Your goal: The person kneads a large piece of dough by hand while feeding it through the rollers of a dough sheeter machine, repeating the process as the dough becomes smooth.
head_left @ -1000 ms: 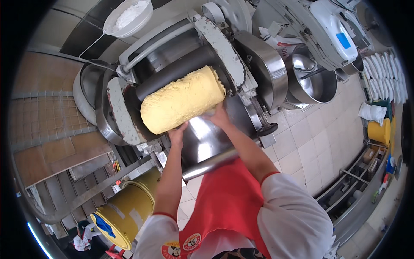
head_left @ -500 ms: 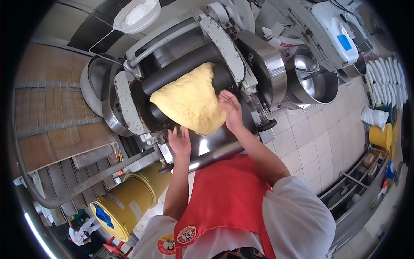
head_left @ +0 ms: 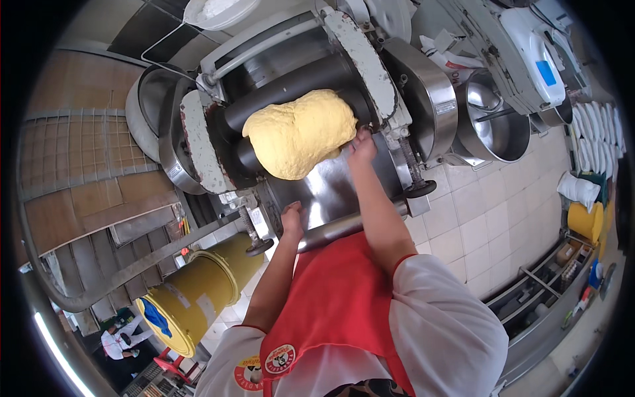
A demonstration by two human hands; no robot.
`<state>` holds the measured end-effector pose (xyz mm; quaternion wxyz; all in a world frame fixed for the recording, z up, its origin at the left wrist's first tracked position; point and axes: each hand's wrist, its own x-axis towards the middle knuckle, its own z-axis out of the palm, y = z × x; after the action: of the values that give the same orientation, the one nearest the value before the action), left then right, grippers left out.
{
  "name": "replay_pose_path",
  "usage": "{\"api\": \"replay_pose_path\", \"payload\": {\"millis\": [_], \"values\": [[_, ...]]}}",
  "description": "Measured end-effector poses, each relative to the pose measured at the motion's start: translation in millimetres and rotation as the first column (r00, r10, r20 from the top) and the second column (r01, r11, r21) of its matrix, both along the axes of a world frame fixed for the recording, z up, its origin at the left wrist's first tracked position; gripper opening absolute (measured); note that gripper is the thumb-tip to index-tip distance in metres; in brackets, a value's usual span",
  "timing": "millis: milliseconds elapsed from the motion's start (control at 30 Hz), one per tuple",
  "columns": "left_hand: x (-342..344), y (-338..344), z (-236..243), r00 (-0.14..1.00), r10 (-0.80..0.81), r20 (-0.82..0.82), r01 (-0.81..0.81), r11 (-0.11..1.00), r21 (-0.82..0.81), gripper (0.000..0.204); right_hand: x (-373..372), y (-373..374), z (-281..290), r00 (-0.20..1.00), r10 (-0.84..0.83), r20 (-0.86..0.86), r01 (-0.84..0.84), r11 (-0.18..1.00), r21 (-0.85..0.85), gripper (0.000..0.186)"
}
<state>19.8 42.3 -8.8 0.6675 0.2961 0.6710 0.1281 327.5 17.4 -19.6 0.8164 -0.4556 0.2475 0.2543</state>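
A thick, folded lump of yellow dough (head_left: 301, 132) rests against the dark rollers (head_left: 291, 92) of a dough sheeter, its near end hanging over the shiny metal tray (head_left: 334, 192). My right hand (head_left: 362, 147) is at the dough's lower right edge, fingers curled in; whether it touches the dough is hard to tell. Below the dough, and apart from it, my left hand (head_left: 292, 218) is closed in a loose fist over the tray's left side. I see nothing in either hand.
Worn side frames (head_left: 360, 63) and hand knobs (head_left: 421, 189) flank the rollers. A white bowl of flour (head_left: 218, 10) stands beyond. Steel mixing bowls (head_left: 493, 122) are at right, a yellow barrel (head_left: 198, 291) at lower left. Another person (head_left: 120, 339) is far off at lower left.
The dough has gone from a broad, draped sheet to a shorter, folded lump higher on the rollers. Both hands have closed; the left has drawn back toward me, away from the dough.
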Motion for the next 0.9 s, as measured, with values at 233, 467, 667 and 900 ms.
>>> {"api": "replay_pose_path", "payload": {"millis": [233, 467, 667, 900], "values": [[70, 41, -52, 0.822, -0.486, -0.297, 0.567, 0.646, 0.511, 0.069, -8, -99, -130, 0.805, 0.587, 0.089, -0.334, 0.572, -0.749, 0.03], [134, 154, -34, 0.379, -0.921, 0.086, 0.843, 0.383, 0.377, 0.073, 2, 39, -38, -0.315, 0.949, 0.018, -0.191, -0.044, -0.981, 0.072], [112, 81, 68, 0.138, -0.985, 0.102, 0.866, 0.17, 0.47, 0.072, -16, -72, 60, -0.021, 0.966, 0.258, -0.9, 0.094, -0.426, 0.075], [94, 51, 77, 0.657, -0.279, 0.7, 0.406, 0.914, -0.018, 0.069, -19, -60, 107, 0.473, 0.873, 0.121, -0.869, 0.44, 0.227, 0.073]]}}
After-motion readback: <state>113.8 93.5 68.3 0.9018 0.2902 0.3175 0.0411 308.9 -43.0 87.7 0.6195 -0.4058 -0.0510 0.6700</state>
